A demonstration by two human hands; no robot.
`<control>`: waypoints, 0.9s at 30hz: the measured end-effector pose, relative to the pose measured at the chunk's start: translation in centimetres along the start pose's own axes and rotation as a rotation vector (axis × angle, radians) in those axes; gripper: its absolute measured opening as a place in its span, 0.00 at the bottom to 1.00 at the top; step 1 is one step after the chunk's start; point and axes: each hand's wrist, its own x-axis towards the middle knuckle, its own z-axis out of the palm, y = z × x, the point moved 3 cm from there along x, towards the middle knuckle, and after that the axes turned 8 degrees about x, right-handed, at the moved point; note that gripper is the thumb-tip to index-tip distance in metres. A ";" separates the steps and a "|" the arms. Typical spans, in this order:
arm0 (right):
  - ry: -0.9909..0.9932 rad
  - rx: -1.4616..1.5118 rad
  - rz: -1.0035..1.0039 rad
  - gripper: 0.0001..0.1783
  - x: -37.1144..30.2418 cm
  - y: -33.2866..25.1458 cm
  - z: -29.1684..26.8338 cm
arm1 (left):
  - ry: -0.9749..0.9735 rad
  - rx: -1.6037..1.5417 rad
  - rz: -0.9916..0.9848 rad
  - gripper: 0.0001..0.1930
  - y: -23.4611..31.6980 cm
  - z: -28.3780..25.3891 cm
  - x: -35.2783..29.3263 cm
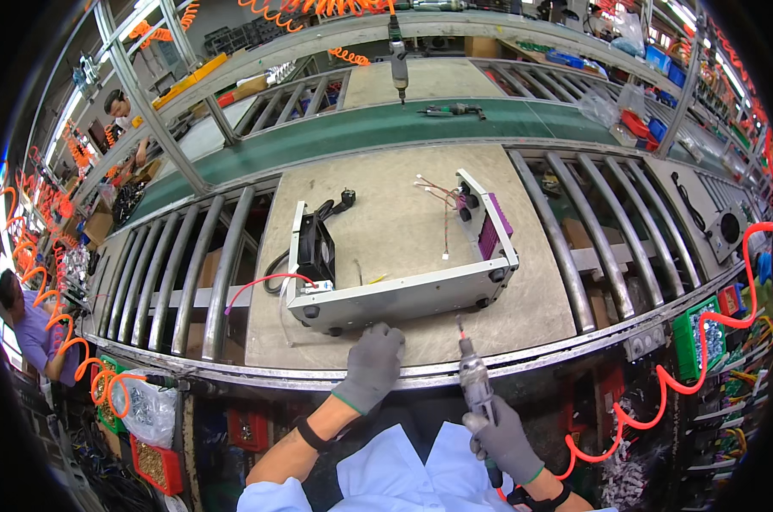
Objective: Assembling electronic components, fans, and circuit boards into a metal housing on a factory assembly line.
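Note:
A grey metal chassis [403, 294] lies on its side on the work board, its base plate with dark feet toward me. A black fan [318, 247] is fixed at its left end, and a purple vent panel [494, 230] with brown wires is at the right end. My left hand [374, 360], in a grey glove, is at the chassis's near lower edge, fingers curled; what they hold, if anything, is hidden. My right hand [506, 439], gloved too, grips an air screwdriver [475, 375], its bit pointing toward the chassis and apart from it.
Metal rollers [181, 273] flank the work board [386, 175]. Beyond runs a green belt [318, 130] with another power tool [453, 111] lying on it. A screwdriver [397, 64] hangs above. A red coiled hose [659, 422] crosses at right. Screw bins [700, 337] stand beside me. Another person [40, 333] is at far left.

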 end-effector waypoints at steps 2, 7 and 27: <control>-0.025 -0.023 -0.019 0.23 -0.4 0.7 0.3 | -0.018 -0.275 -0.106 0.05 0.2 -0.9 0.5; -0.102 -0.220 -0.003 0.25 -1.0 2.3 0.5 | -0.269 -1.126 -0.498 0.09 1.0 -2.5 -0.3; -0.510 -0.472 0.205 0.33 0.0 4.5 0.0 | -0.704 -1.262 -0.709 0.14 -3.8 -3.3 -7.4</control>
